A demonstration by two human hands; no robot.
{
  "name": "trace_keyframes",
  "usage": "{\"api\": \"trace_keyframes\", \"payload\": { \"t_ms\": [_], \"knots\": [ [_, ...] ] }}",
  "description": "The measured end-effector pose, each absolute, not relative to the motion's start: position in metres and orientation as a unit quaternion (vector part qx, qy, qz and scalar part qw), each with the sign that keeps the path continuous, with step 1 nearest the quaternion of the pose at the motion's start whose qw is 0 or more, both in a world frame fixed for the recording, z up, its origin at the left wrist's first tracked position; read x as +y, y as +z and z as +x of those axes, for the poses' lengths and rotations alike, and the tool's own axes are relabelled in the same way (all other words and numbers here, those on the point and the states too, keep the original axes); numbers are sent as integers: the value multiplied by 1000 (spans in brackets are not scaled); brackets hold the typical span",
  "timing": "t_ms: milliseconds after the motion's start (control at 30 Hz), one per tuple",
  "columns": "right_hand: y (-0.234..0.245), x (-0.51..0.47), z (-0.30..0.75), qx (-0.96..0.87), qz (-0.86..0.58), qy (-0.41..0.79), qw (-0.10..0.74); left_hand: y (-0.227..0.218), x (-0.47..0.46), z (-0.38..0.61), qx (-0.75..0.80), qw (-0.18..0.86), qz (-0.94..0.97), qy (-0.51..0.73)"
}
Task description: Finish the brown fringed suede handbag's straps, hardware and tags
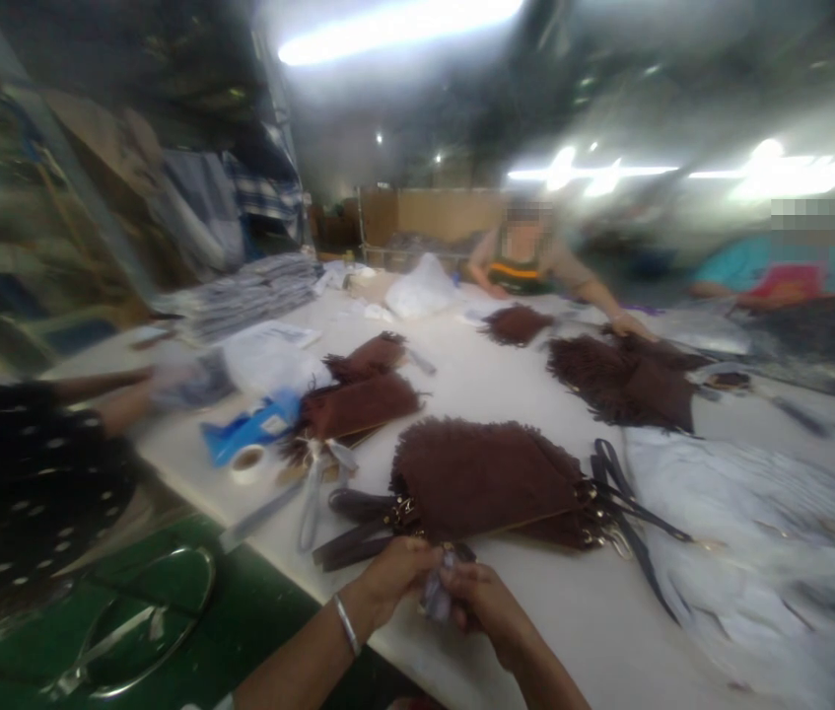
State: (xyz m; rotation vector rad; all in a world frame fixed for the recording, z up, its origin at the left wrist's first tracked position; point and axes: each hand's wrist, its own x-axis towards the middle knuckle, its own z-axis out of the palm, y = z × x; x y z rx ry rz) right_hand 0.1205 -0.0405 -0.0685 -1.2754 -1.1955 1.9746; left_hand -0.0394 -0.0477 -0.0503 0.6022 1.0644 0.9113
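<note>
At the near edge of the table my left hand [403, 574] and my right hand [479, 596] are close together, fingers pinched. Both grip a small, pale, crinkled piece [435, 598] that looks like clear plastic; blur hides its details. Just beyond my fingers lies a stack of dark brown fringed bags [487, 478] with metal clasps at the sides. Dark straps [358, 540] stick out at its left, and more thin straps [631, 503] trail off to the right. My left wrist has a silver bangle [347, 624] on it.
Smaller brown fringed pieces [362, 406] lie left of centre, near a blue packet [250, 427] and a tape roll [247, 463]. White sheeting [749, 532] covers the right side. A co-worker's hand [631, 325] touches another brown pile [620, 380]. A person in dotted clothing [25, 483] stands at left.
</note>
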Motion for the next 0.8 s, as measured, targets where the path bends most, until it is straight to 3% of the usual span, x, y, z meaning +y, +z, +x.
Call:
{"api": "trace_keyframes", "payload": {
  "t_ms": [367,800],
  "knots": [
    [-65,-40,120,-288,-372,845,254,-52,-45,-33,422,776,213,417],
    [-67,-75,108,-297,-431,790,320,-68,-47,-23,452,753,209,430]
  ]
}}
